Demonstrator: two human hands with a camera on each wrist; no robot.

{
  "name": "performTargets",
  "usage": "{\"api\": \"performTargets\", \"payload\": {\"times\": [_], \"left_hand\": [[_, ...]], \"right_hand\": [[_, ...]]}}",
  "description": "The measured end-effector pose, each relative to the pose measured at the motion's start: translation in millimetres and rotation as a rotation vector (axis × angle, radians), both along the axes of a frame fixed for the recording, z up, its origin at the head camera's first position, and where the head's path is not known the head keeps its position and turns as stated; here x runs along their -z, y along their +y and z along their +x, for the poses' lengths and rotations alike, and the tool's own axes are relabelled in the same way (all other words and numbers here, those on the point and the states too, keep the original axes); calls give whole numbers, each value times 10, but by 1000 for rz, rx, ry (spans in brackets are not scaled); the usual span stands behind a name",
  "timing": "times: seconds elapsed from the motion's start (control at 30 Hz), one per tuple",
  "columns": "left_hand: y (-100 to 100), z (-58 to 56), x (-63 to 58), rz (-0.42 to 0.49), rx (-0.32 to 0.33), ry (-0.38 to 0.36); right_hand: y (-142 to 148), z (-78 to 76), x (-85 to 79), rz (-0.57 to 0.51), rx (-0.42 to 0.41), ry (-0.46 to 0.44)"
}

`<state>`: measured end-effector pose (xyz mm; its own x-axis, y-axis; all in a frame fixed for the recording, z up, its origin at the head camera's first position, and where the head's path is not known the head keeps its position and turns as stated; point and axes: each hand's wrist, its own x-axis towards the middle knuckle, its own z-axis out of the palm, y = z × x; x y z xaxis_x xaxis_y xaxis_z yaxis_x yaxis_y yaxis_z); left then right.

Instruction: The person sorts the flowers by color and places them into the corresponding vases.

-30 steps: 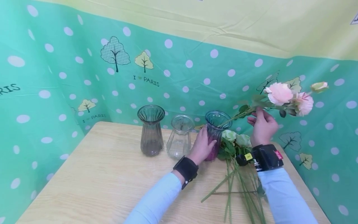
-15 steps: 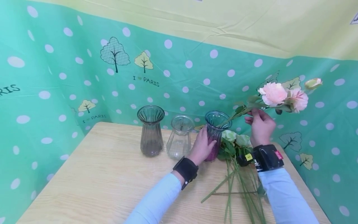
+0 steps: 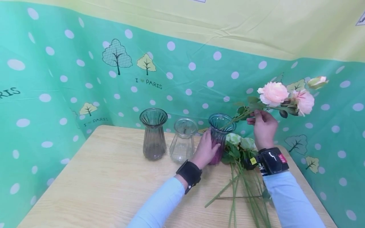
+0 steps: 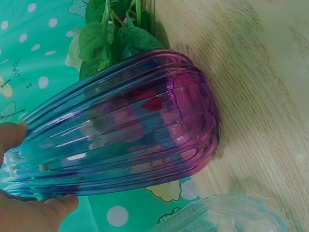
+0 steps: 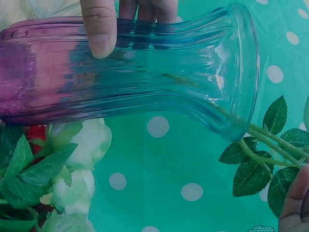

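Observation:
My left hand (image 3: 206, 150) grips the neck of a ribbed glass vase (image 3: 220, 136), blue at the top and purple at the base. In the left wrist view the vase (image 4: 130, 125) has thumb and fingers on opposite sides. My right hand (image 3: 265, 130) pinches the green stems (image 5: 275, 145) of artificial pink flowers (image 3: 273, 94), right of the vase mouth. The stems slant over the rim, and their lower ends show inside the glass in the right wrist view. Two pink blooms and a bud (image 3: 317, 82) point up to the right.
A clear glass vase (image 3: 182, 147) and a grey glass vase (image 3: 154, 142) stand left of the held one. White-green flowers (image 3: 247, 143) with long stems (image 3: 249, 193) lie on the wooden table (image 3: 99, 177) at right. A polka-dot curtain (image 3: 171, 63) hangs behind.
My right hand has moved slightly left toward the vase, carrying the pink flowers along. The left hand and the vase stay in place.

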<state>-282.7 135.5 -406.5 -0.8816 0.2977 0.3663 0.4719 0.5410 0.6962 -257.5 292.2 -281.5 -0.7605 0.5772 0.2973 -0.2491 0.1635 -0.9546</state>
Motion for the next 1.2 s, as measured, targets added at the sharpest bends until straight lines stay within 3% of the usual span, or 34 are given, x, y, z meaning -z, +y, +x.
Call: {"api": "performTargets", "payload": {"times": [0.2,0.5,0.83,0.97,1.1,1.2], "left_hand": [[0,2,4,3,5,9],[-7,4,-11,2,8,14],[-3,-18,2,0,10,-1],[-2,-15,2,7,6,-4],[-9,-6,5,10,3,-3],[-11,4,4,14,4,-5]], "right_hand": [[-37,-12,28,214,7,-25],[-118,-61,155,299,-19,-141],[-120,-87,334,474,-70,-231],[-132,-81,333,408,-107,-245],[-152,-64,312,247,-142,-166],[-144,-52,308,188,-161,-108]]}}
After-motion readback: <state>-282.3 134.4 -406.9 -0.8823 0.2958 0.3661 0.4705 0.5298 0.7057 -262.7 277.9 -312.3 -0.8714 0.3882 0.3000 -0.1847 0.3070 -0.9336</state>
